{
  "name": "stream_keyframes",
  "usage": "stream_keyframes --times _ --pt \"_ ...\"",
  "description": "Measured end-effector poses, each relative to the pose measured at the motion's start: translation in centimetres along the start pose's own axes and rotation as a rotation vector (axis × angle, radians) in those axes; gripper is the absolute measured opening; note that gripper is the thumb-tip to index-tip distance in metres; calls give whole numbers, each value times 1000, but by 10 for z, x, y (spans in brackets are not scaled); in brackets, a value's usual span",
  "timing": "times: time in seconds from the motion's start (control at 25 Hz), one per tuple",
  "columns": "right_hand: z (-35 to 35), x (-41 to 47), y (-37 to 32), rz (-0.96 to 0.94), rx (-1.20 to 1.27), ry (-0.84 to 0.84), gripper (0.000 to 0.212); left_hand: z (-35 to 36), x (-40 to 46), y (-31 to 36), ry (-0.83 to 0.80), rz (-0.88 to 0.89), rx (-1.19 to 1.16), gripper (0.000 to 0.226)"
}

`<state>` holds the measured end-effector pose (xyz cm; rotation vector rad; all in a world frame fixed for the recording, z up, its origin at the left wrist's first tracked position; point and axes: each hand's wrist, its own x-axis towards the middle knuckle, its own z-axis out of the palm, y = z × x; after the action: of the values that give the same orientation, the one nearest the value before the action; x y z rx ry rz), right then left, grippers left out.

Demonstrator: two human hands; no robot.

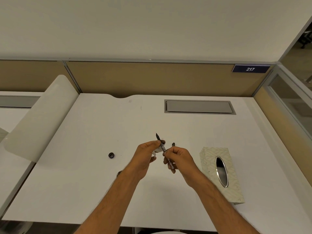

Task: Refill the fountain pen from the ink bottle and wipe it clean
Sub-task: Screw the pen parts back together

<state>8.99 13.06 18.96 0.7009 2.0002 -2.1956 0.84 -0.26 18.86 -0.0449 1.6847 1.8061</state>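
Far left, a frosted divider panel (38,115) leans over the white desk (94,183). A small dark bottle cap (111,155) lies alone on the desk. Left hand (146,156) raised above desk centre, fingers curled, pinching the fountain pen (163,147) with a bit of white tissue (154,154); nib points up and away. Right hand (180,160) pinches the pen's lower barrel. Tissue box (221,173) lies right of hands.

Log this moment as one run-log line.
left hand: grips tissue on pen | right hand: grips pen rear | nib up, away | cap on desk | tissue box at right
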Motion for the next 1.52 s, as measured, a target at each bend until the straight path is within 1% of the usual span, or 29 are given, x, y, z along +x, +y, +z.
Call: stream_keyframes --times 0.08,0.16,0.2,0.32,0.4,0.52,0.64,0.72,0.76,0.88,0.96,1.08,1.2,1.28,1.4,1.52 --pt "1 1 0 45 41 -34 27 0 1 0 7 0 7 21" --pt "2 1 0 65 57 -42 33 0 1 -2 22 0 8 21" --pt "3 1 0 67 61 -47 32 -1 1 -3 30 2 6 21" --pt "4 1 2 51 34 -46 17 -2 1 -5 44 9 1 21" --pt "4 1 5 31 13 -19 17 -3 1 -5 45 12 -9 20" --pt "7 2 6 13 19 30 8 -3 1 -4 37 12 -11 19" --pt "11 2 5 36 63 9 24 -4 0 -3 32 11 -18 19" --pt "12 2 5 50 102 2 30 -5 1 -3 30 15 -8 19" --pt "13 2 5 56 119 6 29 -6 1 -4 31 19 -2 19" --pt "16 2 6 59 129 48 15 -8 0 -6 37 27 10 20" --pt "16 1 6 38 123 73 15 -9 0 -6 38 28 15 20" --pt "16 0 5 38 151 56 6 -9 -1 -6 36 36 24 19" --pt "15 -2 6 65 185 12 21 -10 -1 -5 34 34 27 19" --pt "16 -2 6 76 185 12 26 -10 -1 -5 34 28 23 18" --pt "17 -2 6 61 130 50 14 -10 -1 -6 45 29 35 18" --pt "16 -1 6 24 122 89 11 -9 0 -6 47 33 38 18"
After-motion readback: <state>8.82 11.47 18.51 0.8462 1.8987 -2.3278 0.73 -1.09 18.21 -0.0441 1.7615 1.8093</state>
